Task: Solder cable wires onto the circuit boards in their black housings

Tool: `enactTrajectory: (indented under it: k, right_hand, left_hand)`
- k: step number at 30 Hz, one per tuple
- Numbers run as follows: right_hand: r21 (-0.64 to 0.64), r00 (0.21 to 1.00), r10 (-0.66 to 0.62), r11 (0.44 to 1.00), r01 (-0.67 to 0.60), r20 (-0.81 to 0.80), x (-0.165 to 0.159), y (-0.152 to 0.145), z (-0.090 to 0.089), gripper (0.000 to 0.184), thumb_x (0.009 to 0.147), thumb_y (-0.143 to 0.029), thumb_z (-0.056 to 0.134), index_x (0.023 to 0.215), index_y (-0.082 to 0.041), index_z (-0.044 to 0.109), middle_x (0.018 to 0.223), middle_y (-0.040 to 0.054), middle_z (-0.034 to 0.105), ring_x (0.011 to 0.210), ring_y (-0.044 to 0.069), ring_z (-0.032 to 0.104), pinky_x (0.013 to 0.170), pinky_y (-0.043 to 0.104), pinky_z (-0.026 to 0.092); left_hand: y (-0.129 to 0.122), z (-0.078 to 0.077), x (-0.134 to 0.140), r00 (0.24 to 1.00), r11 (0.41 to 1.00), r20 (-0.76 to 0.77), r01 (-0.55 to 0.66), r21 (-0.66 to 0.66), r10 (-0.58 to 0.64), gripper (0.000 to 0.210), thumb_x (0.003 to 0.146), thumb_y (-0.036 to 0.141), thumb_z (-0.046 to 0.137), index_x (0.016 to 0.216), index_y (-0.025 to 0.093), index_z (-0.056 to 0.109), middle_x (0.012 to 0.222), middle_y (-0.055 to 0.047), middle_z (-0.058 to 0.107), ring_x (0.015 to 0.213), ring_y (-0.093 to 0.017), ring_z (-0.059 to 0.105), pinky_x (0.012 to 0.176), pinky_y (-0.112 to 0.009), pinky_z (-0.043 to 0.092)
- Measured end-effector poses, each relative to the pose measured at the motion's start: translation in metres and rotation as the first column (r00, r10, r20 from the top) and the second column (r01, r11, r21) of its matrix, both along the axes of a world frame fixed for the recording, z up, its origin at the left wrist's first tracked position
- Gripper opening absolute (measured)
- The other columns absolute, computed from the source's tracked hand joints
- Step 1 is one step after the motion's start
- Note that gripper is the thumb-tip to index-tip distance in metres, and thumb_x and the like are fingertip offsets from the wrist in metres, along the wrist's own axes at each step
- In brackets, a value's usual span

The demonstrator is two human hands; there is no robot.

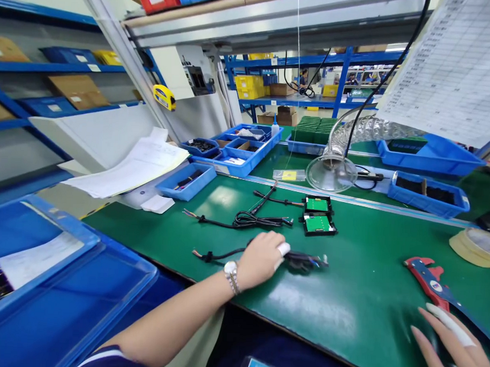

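My left hand [262, 261], with a watch on its wrist and a white cover on one finger, is closed around a black cable bundle [304, 261] on the green mat. The stripped wire ends stick out at both sides of the fist. My right hand [450, 343] lies at the lower right, fingers apart, just below a red and blue hand cutter [432, 283]. It has a white finger cover too and holds nothing. Behind my left hand lies another coiled black cable [252, 220]. Two black cases with green circuit boards [319, 223] sit further right, one behind the other.
A clear fume funnel [331, 173] with a foil hose stands at the back, beside a soldering iron [369, 176]. Blue parts trays [246, 159] line the far edge. A tape roll [476, 246] lies at right, papers [129, 166] and blue bins [116, 286] at left.
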State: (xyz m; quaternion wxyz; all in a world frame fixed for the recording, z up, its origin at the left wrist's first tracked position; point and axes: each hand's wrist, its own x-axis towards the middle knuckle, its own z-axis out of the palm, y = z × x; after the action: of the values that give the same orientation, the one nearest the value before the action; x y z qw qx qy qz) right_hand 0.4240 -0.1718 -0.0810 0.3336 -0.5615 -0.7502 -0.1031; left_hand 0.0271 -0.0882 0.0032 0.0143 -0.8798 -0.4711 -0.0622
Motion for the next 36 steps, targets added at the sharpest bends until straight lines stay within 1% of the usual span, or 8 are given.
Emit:
enactTrajectory:
  k: [4,9,15,17,20,24,31,36]
  right_hand:
    - [0.007,1.000,0.028,1.000,-0.028,0.011,-0.001,-0.002,-0.006,0.040,0.082,-0.041,0.051,0.115,-0.018,0.052,0.121,0.0103,0.051,0.110,0.030,0.050,0.099,0.047,0.038]
    - [0.034,1.000,0.024,0.999,-0.024,-0.006,0.000,-0.002,-0.010,0.037,0.082,-0.038,0.051,0.113,-0.018,0.052,0.120,0.0104,0.051,0.109,0.030,0.050,0.099,0.048,0.038]
    - [0.063,0.999,0.032,0.997,-0.033,0.023,0.003,0.000,-0.013,0.039,0.082,-0.040,0.050,0.113,-0.016,0.052,0.118,0.0115,0.052,0.108,0.030,0.051,0.098,0.050,0.038]
    - [0.049,0.999,0.030,0.998,-0.032,0.032,0.001,0.000,-0.011,0.039,0.082,-0.039,0.050,0.114,-0.016,0.052,0.119,0.0118,0.051,0.109,0.031,0.050,0.099,0.049,0.038]
    - [0.047,0.999,0.019,0.999,-0.021,0.031,-0.002,0.000,-0.009,0.039,0.083,-0.039,0.049,0.114,-0.016,0.052,0.119,0.0119,0.051,0.110,0.031,0.050,0.099,0.048,0.038]
    - [0.050,1.000,0.007,0.999,-0.008,0.018,-0.003,-0.002,-0.010,0.040,0.083,-0.042,0.049,0.114,-0.017,0.051,0.119,0.0114,0.051,0.109,0.030,0.050,0.098,0.047,0.038]
    - [0.032,0.999,0.017,0.999,-0.018,0.036,-0.012,-0.004,0.002,0.041,0.085,-0.046,0.044,0.112,-0.017,0.053,0.118,0.0127,0.051,0.110,0.030,0.050,0.094,0.047,0.041]
    - [0.010,0.994,-0.031,1.000,0.030,0.103,0.001,0.003,0.010,0.037,0.084,-0.040,0.046,0.110,-0.016,0.054,0.119,0.0135,0.051,0.112,0.029,0.048,0.093,0.045,0.042]
  left_hand:
    - [0.038,-0.006,-0.036,0.977,0.978,0.049,-0.207,-0.027,0.208,0.063,0.069,0.009,0.053,0.129,0.009,0.035,0.134,-0.018,0.038,0.124,-0.029,0.034,0.099,-0.043,0.033]
    - [0.056,-0.012,-0.030,0.961,0.962,0.075,-0.260,-0.082,0.266,0.070,0.057,0.004,0.054,0.126,0.004,0.041,0.106,-0.020,0.057,0.104,-0.032,0.052,0.097,-0.049,0.032]
    - [0.049,0.063,-0.035,0.897,0.957,0.345,-0.225,-0.182,0.277,0.063,0.059,0.016,0.060,0.120,0.016,0.044,0.096,-0.006,0.062,0.082,-0.021,0.061,0.071,-0.031,0.050]
    - [0.050,0.103,-0.051,0.488,0.970,0.839,-0.149,-0.191,0.241,0.046,0.059,0.018,0.063,0.103,0.015,0.053,0.086,-0.003,0.062,0.077,-0.019,0.061,0.070,-0.030,0.050]
    - [0.057,0.142,-0.084,-0.182,0.990,0.979,-0.094,-0.104,0.086,0.021,0.061,0.018,0.062,0.081,0.015,0.056,0.075,-0.001,0.060,0.071,-0.015,0.060,0.074,-0.032,0.052]
    - [0.068,0.122,-0.122,-0.593,0.929,0.805,-0.277,-0.246,0.036,0.004,0.075,0.019,0.052,0.074,0.020,0.056,0.079,-0.001,0.062,0.082,-0.013,0.061,0.079,-0.027,0.051]
    - [0.060,-0.002,-0.156,-0.544,0.694,0.753,-0.377,-0.613,0.370,0.009,0.076,0.012,0.045,0.082,0.014,0.051,0.082,-0.011,0.060,0.092,-0.025,0.060,0.080,-0.046,0.050]
    - [0.033,-0.029,-0.165,-0.178,0.642,0.833,-0.561,-0.523,0.523,0.034,0.078,0.025,0.050,0.109,0.014,0.044,0.105,-0.015,0.056,0.109,-0.029,0.051,0.091,-0.055,0.040]
